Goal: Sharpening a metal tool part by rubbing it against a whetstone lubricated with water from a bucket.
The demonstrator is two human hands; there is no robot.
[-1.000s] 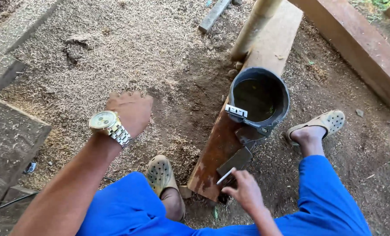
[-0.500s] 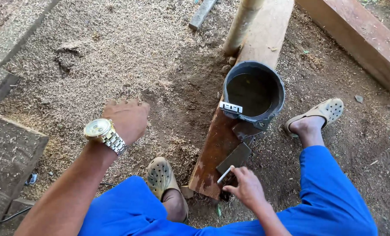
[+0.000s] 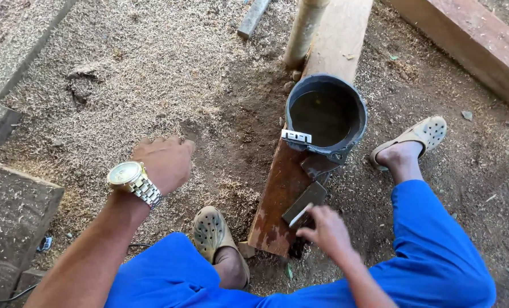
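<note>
Sharpening stone (image 3: 305, 202), a dark flat block, lies on the near end of a reddish wooden plank (image 3: 277, 199) just below the middle of the frame, tilted along the board. Right hand (image 3: 326, 231) sits at the stone's lower end, fingers curled and touching it, with a thin pale object (image 3: 299, 215) pinched in them; what that object is cannot be told. Just above the stone, toward the upper right, a black bucket (image 3: 326, 114) of dark water stands on the same plank. Left hand (image 3: 162, 162) is well apart at centre left, hovering over the sawdust-strewn ground (image 3: 152, 74) with loosely bent fingers and nothing in it; a gold wristwatch (image 3: 130, 178) sits on its wrist. Blue trousers (image 3: 437, 251) and tan perforated clogs (image 3: 423, 132) fill the bottom, one foot on each side of the plank.
</note>
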